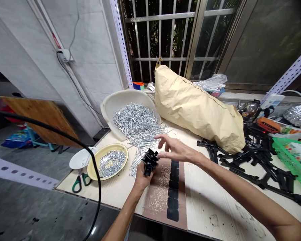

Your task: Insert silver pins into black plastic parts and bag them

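My left hand [141, 178] is closed round a cluster of black plastic parts [150, 160], held up over the table. Just to the right, my right hand [175, 149] has its fingers apart, with the thumb close beside the parts; whether it touches them I cannot tell. Beneath the hands lies a brown mat [182, 214] scattered with small pale bits [157, 202]. Along it runs a row of black square pieces [173, 193]. Thin silvery pins [137, 120] spill from a tilted white basin [107, 108] beyond my hands.
Left stand a yellow dish [92, 172] of small metal pieces [112, 163], a white bowl [76, 159] and green-handled scissors [77, 184]. A big paper sack [195, 103] lies at the back. Black plastic arms [261, 167] and a green basket [286, 164] fill the right. A black cable [99, 187] hangs in front.
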The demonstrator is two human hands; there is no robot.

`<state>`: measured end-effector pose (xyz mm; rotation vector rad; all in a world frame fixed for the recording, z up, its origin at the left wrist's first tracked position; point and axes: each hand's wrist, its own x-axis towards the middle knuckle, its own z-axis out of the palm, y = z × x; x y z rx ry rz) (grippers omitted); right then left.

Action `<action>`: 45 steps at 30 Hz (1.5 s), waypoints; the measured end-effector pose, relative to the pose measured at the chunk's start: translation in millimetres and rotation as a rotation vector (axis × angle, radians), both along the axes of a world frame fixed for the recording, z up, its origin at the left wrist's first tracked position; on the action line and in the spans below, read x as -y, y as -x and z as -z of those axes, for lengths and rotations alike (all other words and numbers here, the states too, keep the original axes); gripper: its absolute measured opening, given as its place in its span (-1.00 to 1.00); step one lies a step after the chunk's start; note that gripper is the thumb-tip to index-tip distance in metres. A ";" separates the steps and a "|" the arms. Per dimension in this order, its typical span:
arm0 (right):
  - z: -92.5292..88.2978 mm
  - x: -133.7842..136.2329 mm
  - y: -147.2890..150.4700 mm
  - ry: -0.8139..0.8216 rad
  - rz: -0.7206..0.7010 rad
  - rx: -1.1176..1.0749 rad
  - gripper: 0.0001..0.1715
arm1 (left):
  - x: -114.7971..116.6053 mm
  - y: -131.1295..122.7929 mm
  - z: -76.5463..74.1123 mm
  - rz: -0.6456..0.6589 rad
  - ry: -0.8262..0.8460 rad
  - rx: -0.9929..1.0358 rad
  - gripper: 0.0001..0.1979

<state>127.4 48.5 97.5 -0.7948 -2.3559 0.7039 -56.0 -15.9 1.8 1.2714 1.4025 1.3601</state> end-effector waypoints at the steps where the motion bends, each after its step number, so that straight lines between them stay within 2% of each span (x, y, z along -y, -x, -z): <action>1: 3.5 -9.7 -1.8 0.000 0.049 0.002 -0.49 | 1.0 0.5 0.6 0.000 0.006 -0.001 -0.86; 4: 28.3 -42.5 -5.1 -0.066 0.360 0.230 -0.72 | 4.2 2.3 2.6 -0.018 0.038 0.053 -0.79; 6: 53.6 -60.3 -1.9 -0.067 0.500 0.455 -0.73 | 4.7 3.2 4.0 -0.048 0.058 0.113 -0.73; 10: 98.4 -78.0 18.2 -0.021 0.519 0.610 -0.73 | 0.6 3.9 4.0 -0.088 0.070 0.134 -0.69; 14: 114.3 -86.8 36.3 0.001 0.517 0.687 -0.69 | -3.0 7.2 1.3 -0.061 0.068 0.078 -0.74; 19: 107.9 -86.1 26.6 0.006 0.479 0.670 -0.68 | -5.7 16.6 5.3 -0.055 0.180 0.280 -0.65; 22: 91.1 -72.4 12.0 -0.009 0.467 0.601 -0.51 | -8.6 19.6 10.3 -0.058 0.213 0.334 -0.65; 24: 73.0 -58.3 6.6 0.031 0.415 0.384 -0.36 | -10.3 18.4 12.4 -0.056 0.189 0.271 -0.64; 28: 32.6 -28.8 15.5 0.197 0.194 -0.364 -0.27 | -13.2 10.0 10.8 0.022 0.067 0.050 -0.67; 30: 19.8 -19.1 26.2 0.199 0.158 -0.543 -0.31 | -14.2 5.7 8.2 0.083 0.007 -0.043 -0.70; 32: 15.1 -13.3 36.4 0.172 0.157 -0.602 -0.41 | -14.6 3.1 6.3 0.114 -0.040 -0.105 -0.69; 36: 21.3 -6.4 47.7 0.111 0.148 -0.573 -0.57 | -14.7 3.3 5.6 0.120 -0.073 -0.174 -0.69; 40: 29.7 -13.2 43.9 -0.024 0.092 -0.417 -0.83 | -12.9 6.6 2.3 0.084 -0.071 -0.181 -0.70; 42: 36.5 -27.0 38.1 -0.116 0.204 -0.222 -0.79 | -10.1 8.0 -1.4 0.082 -0.062 -0.160 -0.72; 45: 57.1 -52.4 30.6 -0.182 0.449 0.316 -0.72 | -4.3 9.4 -6.4 0.049 -0.041 -0.128 -0.76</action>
